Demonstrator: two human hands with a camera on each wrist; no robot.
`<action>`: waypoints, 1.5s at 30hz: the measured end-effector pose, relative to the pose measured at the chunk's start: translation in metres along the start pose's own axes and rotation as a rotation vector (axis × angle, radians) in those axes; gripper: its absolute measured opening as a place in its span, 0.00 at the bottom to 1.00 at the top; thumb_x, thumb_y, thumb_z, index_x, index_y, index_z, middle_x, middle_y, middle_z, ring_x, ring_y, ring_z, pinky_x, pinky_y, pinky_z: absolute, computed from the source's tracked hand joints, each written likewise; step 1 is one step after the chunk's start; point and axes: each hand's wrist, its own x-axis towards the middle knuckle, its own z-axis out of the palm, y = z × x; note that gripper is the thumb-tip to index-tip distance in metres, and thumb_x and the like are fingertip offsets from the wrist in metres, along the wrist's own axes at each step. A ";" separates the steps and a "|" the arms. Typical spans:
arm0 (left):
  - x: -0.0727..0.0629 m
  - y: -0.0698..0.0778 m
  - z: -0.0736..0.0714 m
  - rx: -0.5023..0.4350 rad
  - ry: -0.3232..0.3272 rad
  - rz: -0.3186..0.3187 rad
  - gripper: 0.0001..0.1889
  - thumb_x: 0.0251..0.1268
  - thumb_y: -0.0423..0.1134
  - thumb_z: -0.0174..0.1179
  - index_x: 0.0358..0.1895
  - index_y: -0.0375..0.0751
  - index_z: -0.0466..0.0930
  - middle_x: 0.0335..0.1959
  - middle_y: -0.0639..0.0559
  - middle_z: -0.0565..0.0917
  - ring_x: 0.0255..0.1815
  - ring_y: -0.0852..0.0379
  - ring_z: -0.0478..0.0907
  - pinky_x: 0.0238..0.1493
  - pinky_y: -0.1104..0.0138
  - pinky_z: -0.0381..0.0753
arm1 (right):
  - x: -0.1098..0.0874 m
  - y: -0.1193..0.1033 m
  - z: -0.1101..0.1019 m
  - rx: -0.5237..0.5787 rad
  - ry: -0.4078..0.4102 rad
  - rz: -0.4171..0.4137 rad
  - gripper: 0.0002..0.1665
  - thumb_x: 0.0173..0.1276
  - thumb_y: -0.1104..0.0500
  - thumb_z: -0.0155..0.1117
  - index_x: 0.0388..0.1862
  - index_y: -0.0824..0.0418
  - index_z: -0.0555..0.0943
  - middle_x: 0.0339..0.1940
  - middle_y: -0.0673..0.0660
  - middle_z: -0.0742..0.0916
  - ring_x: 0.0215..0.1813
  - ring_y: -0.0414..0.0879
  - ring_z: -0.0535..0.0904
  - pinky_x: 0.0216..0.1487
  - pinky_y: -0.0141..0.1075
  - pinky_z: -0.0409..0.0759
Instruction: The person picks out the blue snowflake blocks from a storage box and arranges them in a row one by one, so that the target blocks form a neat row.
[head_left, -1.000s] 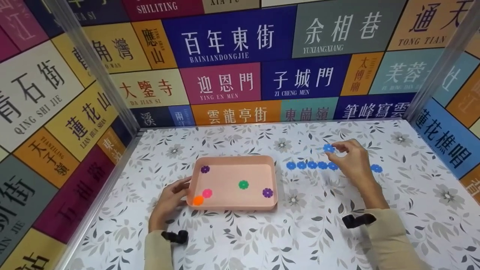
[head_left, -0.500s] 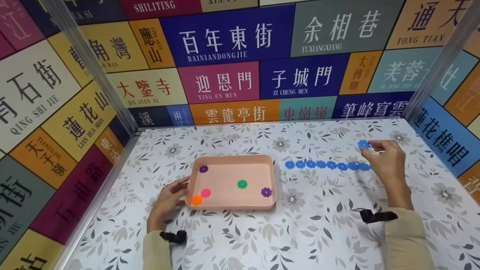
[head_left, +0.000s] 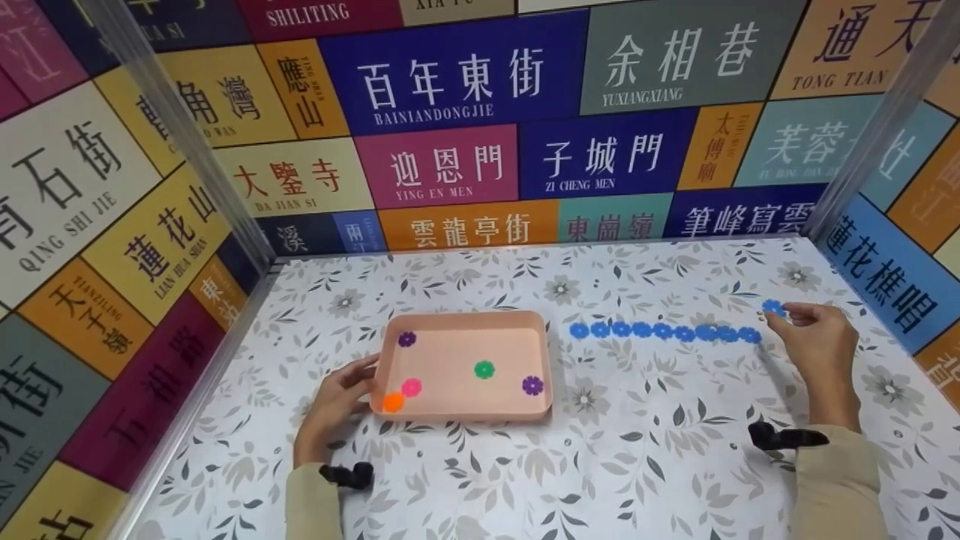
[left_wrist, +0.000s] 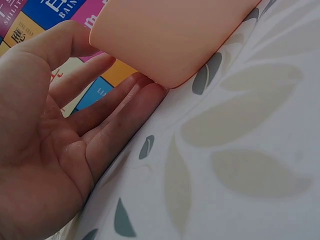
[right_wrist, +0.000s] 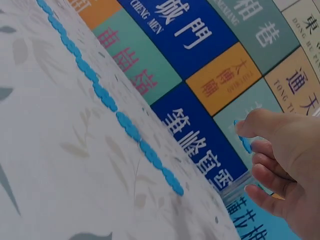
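Note:
My right hand point(head_left: 814, 334) pinches a blue flower-shaped plastic disc point(head_left: 772, 308) between thumb and index finger. It holds the disc above the table, just beyond the right end of a row of blue flower-shaped discs point(head_left: 642, 330). In the right wrist view the held disc point(right_wrist: 243, 138) is seen nearly edge-on, apart from the row's end point(right_wrist: 172, 181). My left hand point(head_left: 341, 401) rests against the left side of a shallow pink tray point(head_left: 465, 412). In the left wrist view its loosely extended fingers point(left_wrist: 122, 112) touch the tray's outer wall point(left_wrist: 170, 40).
Inside the tray lie purple discs point(head_left: 406, 340), a green disc point(head_left: 484, 369), a pink disc point(head_left: 411, 388) and an orange disc point(head_left: 393, 403). A leaf-patterned cloth point(head_left: 480, 480) covers the table. Walls of coloured signs point(head_left: 457, 82) stand behind and at both sides.
My right hand has moved right along the row with the blue disc pinched, passing its right end and sinking lower over the last half second. The left hand and tray stay in place.

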 end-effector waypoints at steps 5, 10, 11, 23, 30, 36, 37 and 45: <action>0.000 -0.001 0.002 -0.001 0.002 0.002 0.25 0.66 0.43 0.61 0.68 0.61 0.75 0.66 0.47 0.79 0.60 0.49 0.77 0.57 0.59 0.82 | 0.006 0.015 0.000 -0.015 -0.047 0.065 0.36 0.69 0.41 0.62 0.65 0.66 0.77 0.60 0.64 0.80 0.48 0.42 0.74 0.39 0.26 0.71; -0.002 -0.001 0.003 -0.017 0.008 0.038 0.25 0.66 0.40 0.60 0.68 0.57 0.76 0.65 0.46 0.80 0.58 0.49 0.78 0.54 0.60 0.84 | 0.010 0.030 0.001 -0.032 -0.090 0.090 0.38 0.68 0.39 0.62 0.65 0.66 0.77 0.58 0.64 0.81 0.41 0.39 0.75 0.32 0.25 0.73; -0.002 -0.001 0.003 -0.015 0.010 0.042 0.25 0.66 0.39 0.59 0.68 0.57 0.76 0.65 0.45 0.80 0.58 0.49 0.78 0.54 0.60 0.84 | 0.010 0.032 0.002 -0.035 -0.097 0.097 0.38 0.68 0.39 0.62 0.65 0.67 0.77 0.57 0.64 0.81 0.40 0.39 0.75 0.31 0.25 0.74; -0.004 0.001 0.002 -0.025 0.005 0.053 0.25 0.68 0.39 0.59 0.68 0.57 0.75 0.65 0.44 0.79 0.58 0.48 0.77 0.53 0.61 0.84 | 0.012 0.041 0.010 -0.037 -0.153 0.153 0.39 0.69 0.40 0.61 0.65 0.70 0.75 0.66 0.73 0.77 0.66 0.68 0.71 0.57 0.52 0.72; -0.006 0.000 0.002 -0.030 0.003 0.053 0.25 0.69 0.38 0.58 0.69 0.55 0.75 0.65 0.43 0.79 0.59 0.48 0.77 0.52 0.61 0.84 | 0.011 0.040 0.009 -0.028 -0.180 0.193 0.39 0.69 0.42 0.62 0.67 0.68 0.73 0.70 0.72 0.74 0.69 0.68 0.68 0.63 0.58 0.68; -0.005 0.001 0.002 -0.012 0.009 0.039 0.25 0.68 0.39 0.58 0.68 0.58 0.75 0.65 0.46 0.79 0.59 0.48 0.78 0.53 0.61 0.84 | 0.010 0.039 0.011 -0.003 -0.169 0.208 0.39 0.70 0.42 0.61 0.70 0.67 0.72 0.70 0.71 0.74 0.71 0.66 0.67 0.64 0.57 0.69; -0.004 0.001 0.002 -0.014 0.009 0.040 0.25 0.67 0.39 0.58 0.68 0.59 0.76 0.65 0.46 0.79 0.59 0.48 0.78 0.52 0.61 0.84 | 0.010 0.039 0.012 0.006 -0.168 0.209 0.39 0.70 0.42 0.61 0.70 0.66 0.71 0.70 0.70 0.75 0.70 0.65 0.69 0.62 0.53 0.73; -0.002 0.000 0.001 -0.002 0.007 0.042 0.26 0.66 0.40 0.59 0.68 0.58 0.75 0.64 0.44 0.80 0.57 0.49 0.78 0.51 0.61 0.85 | 0.008 0.040 0.012 0.048 -0.181 0.232 0.42 0.70 0.40 0.60 0.74 0.64 0.68 0.71 0.68 0.74 0.67 0.60 0.73 0.48 0.38 0.77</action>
